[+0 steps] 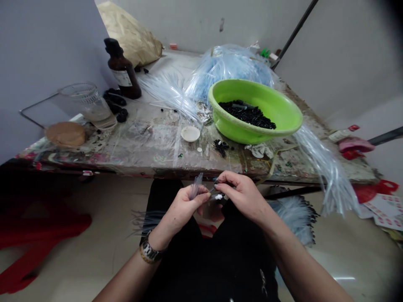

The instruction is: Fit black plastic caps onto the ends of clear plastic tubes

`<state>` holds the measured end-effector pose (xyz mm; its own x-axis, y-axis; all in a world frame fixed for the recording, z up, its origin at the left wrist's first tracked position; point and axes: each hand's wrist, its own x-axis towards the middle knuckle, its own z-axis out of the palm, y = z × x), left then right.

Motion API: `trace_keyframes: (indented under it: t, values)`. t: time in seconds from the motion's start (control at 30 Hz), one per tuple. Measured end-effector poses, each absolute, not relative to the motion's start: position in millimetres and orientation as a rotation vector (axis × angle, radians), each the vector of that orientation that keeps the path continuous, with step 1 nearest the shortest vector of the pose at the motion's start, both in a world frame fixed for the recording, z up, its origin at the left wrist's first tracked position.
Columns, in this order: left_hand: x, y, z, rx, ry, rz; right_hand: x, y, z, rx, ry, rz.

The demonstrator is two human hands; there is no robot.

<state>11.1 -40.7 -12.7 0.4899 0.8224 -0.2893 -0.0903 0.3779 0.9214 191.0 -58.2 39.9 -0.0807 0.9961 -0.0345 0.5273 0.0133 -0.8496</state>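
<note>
My left hand (185, 203), with a watch at its wrist, is closed around a small bunch of thin clear plastic tubes (196, 186). Their ends stand up above my fingers. My right hand (241, 193) pinches with thumb and forefinger close to the left fingertips. What sits in that pinch is too small to make out; dark specks mark the fingers. A small white piece (218, 196) shows just below, between the hands. Both hands are over my lap, in front of the table edge.
A green basin (256, 136) of small black pieces (248, 115) stands on the stained table (141, 144). Around it lie bundles of clear tubes (233, 67), a small white dish (190, 134), a brown bottle (124, 75) and a tilted glass jar (97, 111). More tubes (330, 176) hang over the right edge.
</note>
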Motion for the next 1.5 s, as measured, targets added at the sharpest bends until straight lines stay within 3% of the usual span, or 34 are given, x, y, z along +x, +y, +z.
trace_keyframes:
  t: [0.27, 0.53, 0.83, 1.5]
  values:
    - [14, -40, -13, 0.994, 0.927, 0.78, 195, -48, 41, -1.518, -1.691, 0.964]
    - [15, -39, -16, 0.945, 0.972, 0.852, 238, 17, 27, -1.805, -1.779, 0.201]
    - [14, -38, -20, 0.954, 0.985, 0.873, 225, 54, 19, -2.057, -2.088, -0.116]
    - [12, -35, -22, 0.969, 0.979, 0.875, 216, 61, 15, -2.101, -2.101, -0.142]
